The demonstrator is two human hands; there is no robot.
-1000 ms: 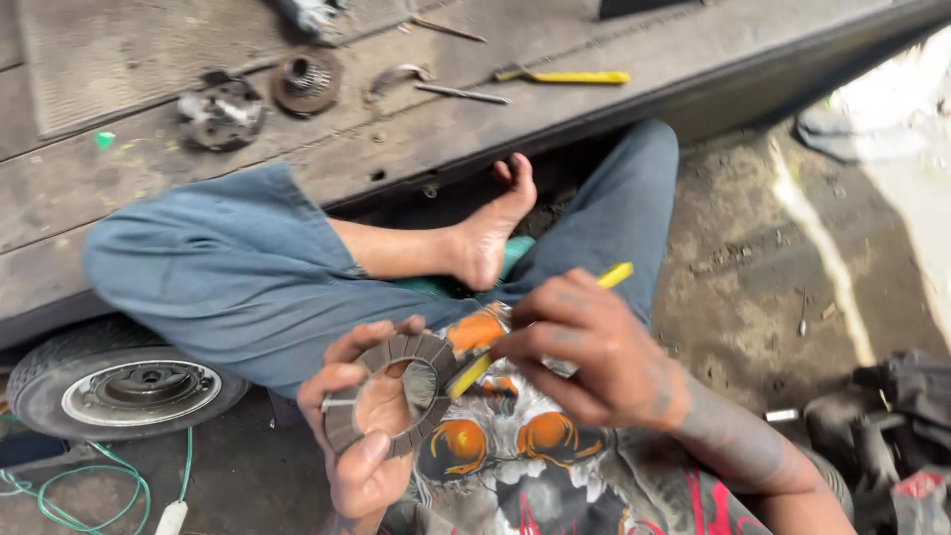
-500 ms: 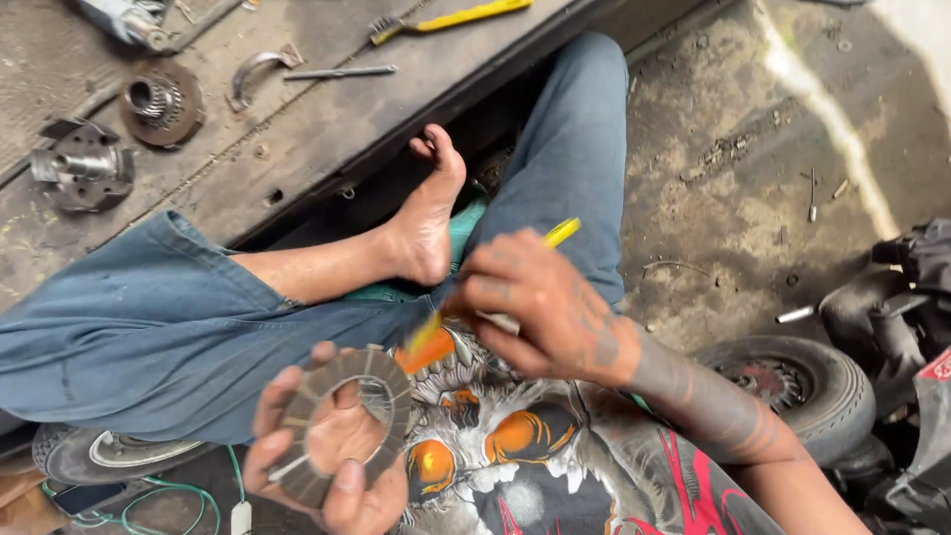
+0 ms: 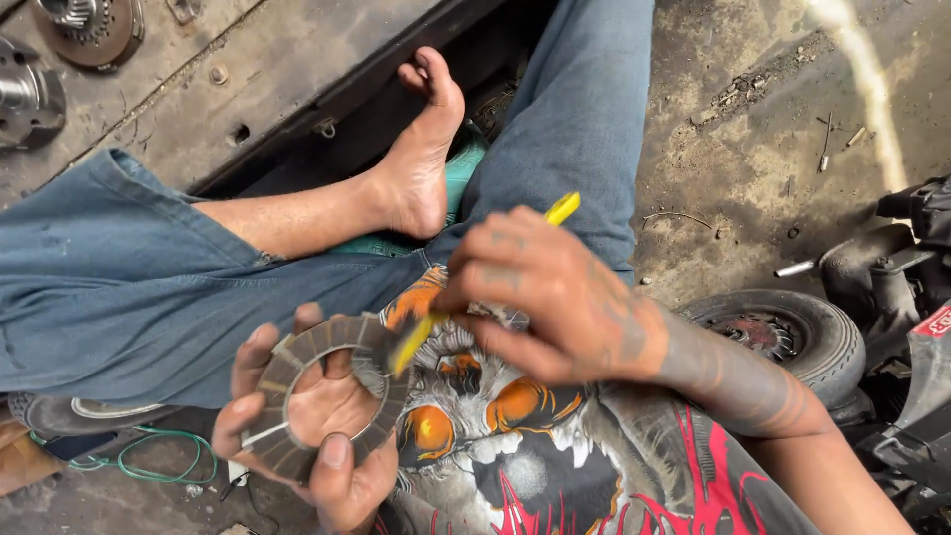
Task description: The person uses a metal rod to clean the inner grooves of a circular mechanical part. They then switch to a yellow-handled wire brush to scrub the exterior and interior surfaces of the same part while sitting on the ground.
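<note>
Over the person's lap, above a printed shirt, the left hand (image 3: 317,436) cups a grey ring-shaped friction plate (image 3: 332,396), fingers curled round its outer rim and the thumb pressed on its lower edge. The right hand (image 3: 550,292) is closed around a yellow-handled tool (image 3: 475,287), whose yellow end lies against the ring's upper right side. A bare foot (image 3: 421,159) rests on blue jeans just beyond the hands. Near the far left corner of the worn wooden platform (image 3: 267,69) lie round metal gear parts (image 3: 89,30). A small tyre (image 3: 783,332) sits on the dirty floor at right.
</note>
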